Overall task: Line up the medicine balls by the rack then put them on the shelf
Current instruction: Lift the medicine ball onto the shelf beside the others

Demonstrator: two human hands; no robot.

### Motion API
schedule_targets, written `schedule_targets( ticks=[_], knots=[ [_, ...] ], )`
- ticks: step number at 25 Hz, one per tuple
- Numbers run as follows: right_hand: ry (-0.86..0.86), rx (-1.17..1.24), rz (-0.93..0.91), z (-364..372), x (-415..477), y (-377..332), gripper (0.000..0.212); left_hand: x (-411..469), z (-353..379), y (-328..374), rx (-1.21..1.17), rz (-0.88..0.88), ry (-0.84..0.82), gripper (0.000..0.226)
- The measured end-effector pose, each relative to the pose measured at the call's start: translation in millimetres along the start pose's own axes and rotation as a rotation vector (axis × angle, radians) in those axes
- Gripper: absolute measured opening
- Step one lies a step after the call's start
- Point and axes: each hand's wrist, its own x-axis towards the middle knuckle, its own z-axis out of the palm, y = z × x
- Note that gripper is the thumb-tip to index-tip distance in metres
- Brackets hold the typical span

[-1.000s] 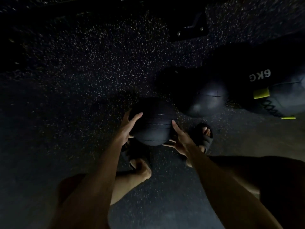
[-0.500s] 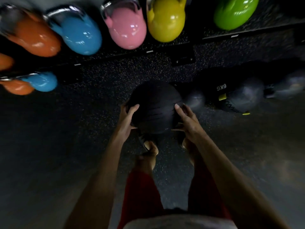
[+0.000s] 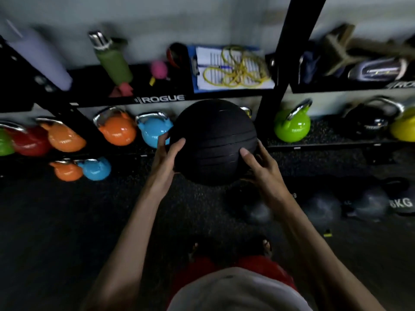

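A black ribbed medicine ball (image 3: 213, 140) hangs in the air in front of the black rack, just under the edge of the shelf (image 3: 161, 99) marked ROGUE. My left hand (image 3: 166, 158) grips its left side and my right hand (image 3: 260, 167) grips its right side, thumbs toward me and fingers wrapped behind. Several dark medicine balls lie in a row on the floor at the right: one grey ball (image 3: 323, 207), another (image 3: 370, 205), and one marked 6KG (image 3: 402, 203).
Coloured kettlebells fill the lower shelf: orange (image 3: 116, 131), blue (image 3: 152, 131), green (image 3: 292, 126). The upper shelf holds a green bottle (image 3: 112, 59) and a clipboard with yellow rope (image 3: 233, 68). A black upright post (image 3: 280, 63) stands right of the ball. My feet are on the dark rubber floor.
I have lifted the ball from the floor up to shelf height with both hands, and my view has risen from the floor to the rack.
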Motion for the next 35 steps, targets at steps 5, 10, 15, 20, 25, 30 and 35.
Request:
schedule_targets(
  ticks=[5, 10, 15, 20, 25, 30, 35],
  knots=[
    [-0.047, -0.024, -0.276, 22.0, 0.3, -72.9, 0.063, -7.7, 8.5, 80.2, -0.091, 0.31, -0.064, 0.056],
    [-0.117, -0.134, -0.543, 47.4, 15.3, -155.9, 0.048, -13.2, 14.5, 168.8, -0.063, 0.555, -0.071, 0.058],
    [-0.177, -0.242, -0.725, 80.0, 44.6, -238.1, 0.041, 1.9, 15.7, 246.8, -0.078, 0.681, -0.074, 0.054],
    [-0.211, -0.346, -0.785, 103.8, 85.2, -299.3, 0.047, 37.7, 13.6, 309.8, -0.063, 0.796, -0.078, 0.058],
    [-0.201, -0.358, -0.789, 121.1, 138.8, -343.0, 0.049, 90.9, 18.1, 361.5, -0.004, 0.778, -0.099, 0.049],
    [-0.186, -0.319, -0.697, 129.7, 185.5, -363.4, 0.044, 139.6, 26.7, 383.5, -0.014, 0.649, -0.14, 0.049],
    [-0.125, -0.32, -0.635, 134.1, 219.2, -367.3, 0.041, 168.6, 19.8, 388.3, 0.096, 0.568, -0.264, 0.07]
  ],
)
